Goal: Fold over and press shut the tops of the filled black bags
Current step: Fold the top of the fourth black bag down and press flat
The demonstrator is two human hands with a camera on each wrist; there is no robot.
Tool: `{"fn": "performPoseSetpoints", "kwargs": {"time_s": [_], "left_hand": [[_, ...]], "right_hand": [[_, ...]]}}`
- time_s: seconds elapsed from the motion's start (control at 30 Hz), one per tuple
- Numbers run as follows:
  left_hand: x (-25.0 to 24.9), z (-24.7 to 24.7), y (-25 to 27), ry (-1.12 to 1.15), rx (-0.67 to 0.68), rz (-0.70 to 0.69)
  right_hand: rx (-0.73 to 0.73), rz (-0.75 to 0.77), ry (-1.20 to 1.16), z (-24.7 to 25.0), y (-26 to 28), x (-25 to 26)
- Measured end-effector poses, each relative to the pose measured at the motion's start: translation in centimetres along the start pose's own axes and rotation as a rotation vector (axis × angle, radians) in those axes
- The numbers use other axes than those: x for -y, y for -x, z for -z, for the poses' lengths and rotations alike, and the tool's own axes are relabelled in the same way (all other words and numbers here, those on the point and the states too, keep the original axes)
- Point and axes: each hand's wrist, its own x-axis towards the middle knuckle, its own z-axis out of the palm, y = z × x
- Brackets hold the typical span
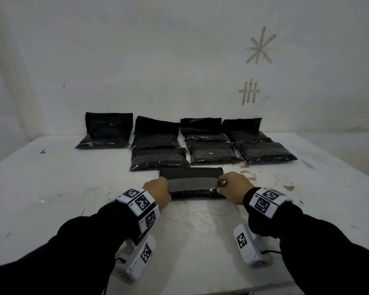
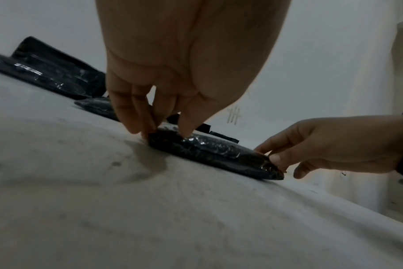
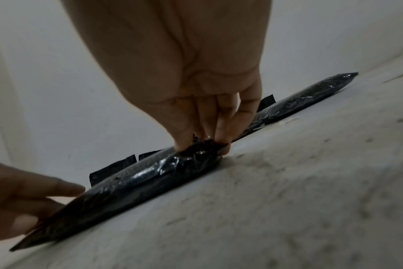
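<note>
Head view shows a white, scuffed tabletop (image 1: 73,188) with brownish stains near its right middle, set against a pale wall (image 1: 158,60). Strips of tape (image 1: 260,46) form a star-like mark on the wall, with a tally-like mark of tape below it.

Seven filled black bags lie toward the far side. Four in the back row (image 1: 156,135) have their tops standing up against the wall. Three in the row just in front (image 1: 159,159) lie flat with their tops folded down.

Nearest the person, in the middle of the tabletop, lies the eighth bag (image 1: 192,185), a dull folded band across its upper face. The left hand (image 1: 158,193) grips its left end and the right hand (image 1: 235,187) its right end, both in dark sleeves with white marker-printed wristbands (image 1: 141,204).

In the left wrist view, the left hand's fingers (image 2: 131,111) point down and narrow together, the thumb on top of the bag and the other fingers against its end at the tabletop. In the right wrist view, the right hand's fingers (image 3: 223,118) bunch closely, pinching the crinkled plastic at the bag's end, thumb on the near side. The bag rests flat on the surface between the two hands.
</note>
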Motion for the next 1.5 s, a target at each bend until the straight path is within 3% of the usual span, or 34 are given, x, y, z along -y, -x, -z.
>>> {"fn": "performPoseSetpoints", "kwargs": {"time_s": [0.17, 0.47, 0.9, 1.07, 1.17, 1.3, 1.43, 1.5], "left_hand": [[-1.3, 0.1, 0.8, -0.143, 0.072, 0.034], [-1.6, -1.4, 0.9, -0.189, 0.140, 0.080], [-1.5, -1.9, 0.6, -0.210, 0.130, 0.074], [-2.0, -2.2, 1.1, -0.295, 0.085, 0.094], [-2.2, -2.1, 1.3, -0.345, 0.070, 0.080], [-2.0, -2.1, 1.0, -0.192, 0.055, 0.045], [-2.0, -2.3, 1.1, -0.152, 0.099, 0.010], [-2.3, -2.5, 1.3, -0.213, 0.116, -0.015]], "right_hand": [[-0.041, -0.004, -0.005, 0.2, -0.4, 0.2], [0.199, 0.039, 0.157, -0.1, 0.8, 0.8], [0.336, 0.044, 0.228, -0.1, 1.6, 0.6], [0.251, 0.037, 0.552, -0.9, 1.6, 1.8], [0.181, 0.078, 0.532, -1.3, 1.6, 2.2], [0.191, 0.111, 0.424, -1.5, 1.5, 2.3], [0.286, 0.076, 0.537, -1.7, 1.6, 3.0], [0.266, 0.058, 0.608, -1.8, 1.8, 3.3]]}}
